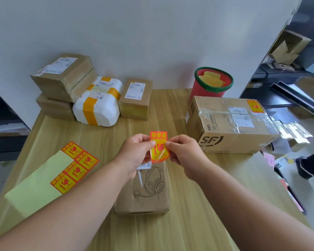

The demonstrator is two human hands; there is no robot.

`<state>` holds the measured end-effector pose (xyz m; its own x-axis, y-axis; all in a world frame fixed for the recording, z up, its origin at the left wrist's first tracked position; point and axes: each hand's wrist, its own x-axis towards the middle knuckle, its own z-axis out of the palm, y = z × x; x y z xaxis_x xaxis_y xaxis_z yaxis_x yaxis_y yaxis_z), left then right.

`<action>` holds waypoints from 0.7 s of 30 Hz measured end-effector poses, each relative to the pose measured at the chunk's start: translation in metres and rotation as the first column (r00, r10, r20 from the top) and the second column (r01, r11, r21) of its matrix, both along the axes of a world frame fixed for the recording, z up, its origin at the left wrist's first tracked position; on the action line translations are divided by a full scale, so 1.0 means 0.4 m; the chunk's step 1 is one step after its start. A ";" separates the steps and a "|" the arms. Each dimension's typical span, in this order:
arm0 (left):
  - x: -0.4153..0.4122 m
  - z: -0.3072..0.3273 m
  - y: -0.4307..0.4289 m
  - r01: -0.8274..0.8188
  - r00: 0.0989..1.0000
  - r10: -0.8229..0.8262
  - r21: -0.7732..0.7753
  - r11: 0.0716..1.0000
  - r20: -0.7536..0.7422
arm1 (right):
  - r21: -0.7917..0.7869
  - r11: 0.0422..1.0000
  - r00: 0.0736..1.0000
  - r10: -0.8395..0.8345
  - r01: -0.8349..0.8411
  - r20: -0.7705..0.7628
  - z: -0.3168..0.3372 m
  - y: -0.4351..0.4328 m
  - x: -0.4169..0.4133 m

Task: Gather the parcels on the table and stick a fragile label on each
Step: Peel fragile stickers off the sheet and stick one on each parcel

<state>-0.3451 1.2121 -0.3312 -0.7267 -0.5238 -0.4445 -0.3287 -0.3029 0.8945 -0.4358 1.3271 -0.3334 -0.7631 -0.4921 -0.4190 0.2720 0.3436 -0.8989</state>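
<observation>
Both hands hold one red-and-yellow fragile label (pixel 159 137) upright in the air. My left hand (pixel 137 153) pinches its left edge and my right hand (pixel 184 153) pinches its right edge. Directly under the label lies a brown parcel with a headset drawing (pixel 149 194). A sheet of fragile labels (pixel 47 178) lies at the left of the table, with several stickers along its right side. A large SF carton (pixel 230 124) at the right carries a fragile label on its far corner. At the back left stand stacked brown boxes (pixel 63 77), a white taped bundle (pixel 98 107) and a small brown box (pixel 136 99).
A red bin with a green rim (pixel 213 82) stands behind the SF carton, holding yellow backing scraps. The wooden table (pixel 198 214) ends at the right, where clear tape scraps and papers lie. Dark shelving with cardboard rises at the far right. Someone's dark shoe shows on the floor.
</observation>
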 end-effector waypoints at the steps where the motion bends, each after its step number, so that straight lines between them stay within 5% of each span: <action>1: -0.005 -0.007 0.003 -0.001 1.000 0.001 0.006 1.000 0.007 | 0.006 1.000 1.000 0.010 -0.011 0.024 -0.009 0.003 -0.007; 10: -0.026 -0.087 0.006 -0.011 0.992 0.011 0.003 1.000 0.123 | 0.076 0.997 0.993 0.024 -0.033 0.115 -0.091 0.006 -0.036; 13: -0.022 -0.121 0.003 0.037 0.986 -0.007 -0.178 0.983 0.164 | 0.119 0.993 0.989 -0.002 -0.016 0.148 -0.122 0.002 -0.037; 21: 0.020 -0.175 -0.025 0.332 0.925 -0.080 -0.687 0.647 0.371 | 0.223 0.975 0.994 -0.006 -0.018 0.110 -0.172 -0.013 -0.040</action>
<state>-0.3371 1.2022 -0.4013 -0.7638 -0.6177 -0.1875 -0.5700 0.5091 0.6449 -0.4518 1.3221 -0.4022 -0.7040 -0.3809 -0.5994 0.3614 0.5345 -0.7640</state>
